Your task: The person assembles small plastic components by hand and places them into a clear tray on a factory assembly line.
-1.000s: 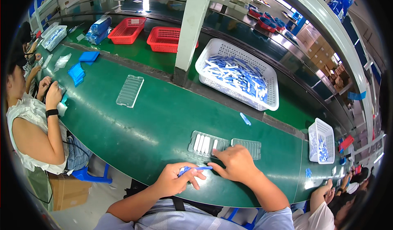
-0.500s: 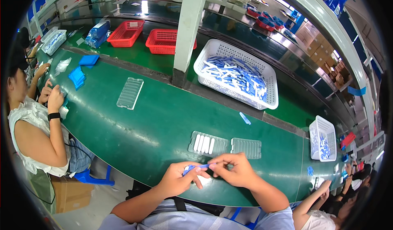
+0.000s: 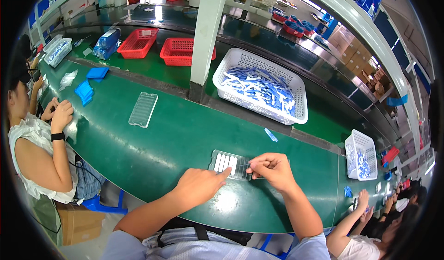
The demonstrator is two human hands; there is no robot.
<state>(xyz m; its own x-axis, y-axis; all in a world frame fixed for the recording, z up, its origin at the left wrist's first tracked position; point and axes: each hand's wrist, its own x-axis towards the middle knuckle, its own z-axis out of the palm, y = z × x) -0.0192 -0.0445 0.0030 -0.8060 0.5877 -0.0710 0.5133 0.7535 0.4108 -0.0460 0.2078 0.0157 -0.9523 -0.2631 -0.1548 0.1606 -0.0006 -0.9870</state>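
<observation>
A clear plastic tray [image 3: 221,160] holding several white pieces lies on the green belt [image 3: 175,135] near the front edge. My left hand [image 3: 200,183] rests at the tray's near edge, its fingertip touching the tray. My right hand [image 3: 273,168] is at the tray's right end, with thumb and fingers pinched on a small pale piece over it. A second clear tray behind my right hand is mostly hidden.
A white basket [image 3: 296,116] of blue and white pieces stands behind a white post [image 3: 205,38]. One loose blue piece [image 3: 271,134] and an empty clear tray [image 3: 143,109] lie on the belt. Red baskets [image 3: 184,52] sit further back. Other people work at left [image 3: 41,153] and lower right [image 3: 365,232].
Both my hands have moved up from the belt's front edge to the tray. The blue piece held between them is no longer seen, and my right hand now pinches a pale piece.
</observation>
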